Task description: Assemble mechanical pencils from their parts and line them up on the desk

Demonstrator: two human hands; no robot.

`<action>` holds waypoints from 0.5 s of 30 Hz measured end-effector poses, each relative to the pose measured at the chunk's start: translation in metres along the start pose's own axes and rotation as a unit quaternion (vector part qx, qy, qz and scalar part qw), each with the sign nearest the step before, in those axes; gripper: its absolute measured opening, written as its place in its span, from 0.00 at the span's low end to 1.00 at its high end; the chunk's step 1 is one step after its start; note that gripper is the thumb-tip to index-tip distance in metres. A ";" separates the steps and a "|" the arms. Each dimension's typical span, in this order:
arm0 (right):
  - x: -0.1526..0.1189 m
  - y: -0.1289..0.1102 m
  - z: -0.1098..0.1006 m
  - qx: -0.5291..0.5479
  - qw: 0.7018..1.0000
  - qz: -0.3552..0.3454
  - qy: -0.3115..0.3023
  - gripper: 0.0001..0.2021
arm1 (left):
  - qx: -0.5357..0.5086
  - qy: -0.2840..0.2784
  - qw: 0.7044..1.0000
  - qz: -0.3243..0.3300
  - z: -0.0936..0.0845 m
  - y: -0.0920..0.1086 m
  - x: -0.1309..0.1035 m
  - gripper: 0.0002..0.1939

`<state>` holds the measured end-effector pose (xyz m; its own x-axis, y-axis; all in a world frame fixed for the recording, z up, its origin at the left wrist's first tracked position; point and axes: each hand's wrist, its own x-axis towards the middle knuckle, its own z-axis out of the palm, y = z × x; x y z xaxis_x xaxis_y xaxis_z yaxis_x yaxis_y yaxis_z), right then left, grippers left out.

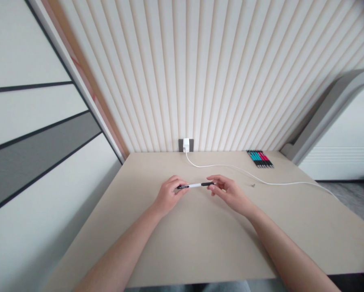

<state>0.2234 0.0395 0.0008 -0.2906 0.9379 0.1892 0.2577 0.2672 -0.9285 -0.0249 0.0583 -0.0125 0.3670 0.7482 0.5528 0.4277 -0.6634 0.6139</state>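
Observation:
A click pen [195, 185] with a white barrel, a black clip end and a black grip lies crosswise above the table, between my two hands. My left hand [169, 194] is closed around its clip end. At the opposite end, my right hand [227, 192] has curled fingers about the black grip and tip, thumb below and index finger raised slightly above. The contact there is partly hidden by the fingers. A few tiny grey bits [253, 185], too small to name, lie on the table to the right of my right hand.
A row of several pens [260, 159] with teal and pink-red barrels lies at the back right. A white charger [186, 144] sits in the wall socket, its white cable [230, 166] running rightward across the beige table [182, 243]. Ribbed wall panels [197, 81] rise behind.

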 end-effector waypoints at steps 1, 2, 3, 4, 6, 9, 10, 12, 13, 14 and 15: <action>0.000 -0.001 -0.001 -0.010 1.000 -0.001 0.007 0.18 | -0.003 -0.001 1.000 0.002 0.000 0.000 0.000 0.04; 0.000 -0.001 -0.001 -0.027 1.000 0.002 0.015 0.16 | -0.005 -0.005 1.000 0.007 0.000 0.000 0.000 0.05; 0.000 0.001 0.000 -0.048 0.999 0.011 0.021 0.17 | -0.005 -0.011 1.000 0.014 0.000 0.000 -0.001 0.05; -0.001 0.003 0.001 -0.070 0.997 0.025 0.025 0.20 | -0.004 -0.018 1.000 0.022 0.000 0.001 -0.001 0.05; -0.001 0.008 0.003 -0.105 0.992 0.061 0.021 0.27 | 0.005 -0.031 0.999 0.035 0.000 0.000 -0.002 0.05; -0.001 0.012 0.004 -0.104 0.991 0.082 0.007 0.30 | 0.019 -0.037 0.998 0.045 0.000 0.000 -0.002 0.06; -0.001 0.012 0.003 -0.097 0.993 0.068 0.007 0.28 | 0.023 -0.035 0.998 0.046 0.000 -0.001 -0.002 0.05; 0.000 0.008 0.000 -0.088 0.996 0.016 0.018 0.19 | 0.028 -0.029 0.998 0.041 -0.001 -0.001 -0.002 0.05; 0.000 0.005 -0.001 -0.087 0.996 -0.010 0.020 0.17 | 0.029 -0.025 0.999 0.038 -0.001 -0.002 -0.002 0.05; 0.000 0.003 -0.002 -0.089 0.995 -0.030 0.020 0.17 | 0.030 -0.022 0.999 0.035 -0.001 -0.002 -0.002 0.05; -0.001 0.001 -0.003 -0.092 0.995 -0.041 0.019 0.16 | 0.030 -0.021 0.999 0.035 -0.001 -0.002 -0.002 0.05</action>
<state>0.2265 0.0396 0.0009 -0.2839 0.9181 0.2768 0.4004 0.3758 -0.8357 -0.0270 0.0582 -0.0138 0.4313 0.7009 0.5681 0.4475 -0.7130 0.5398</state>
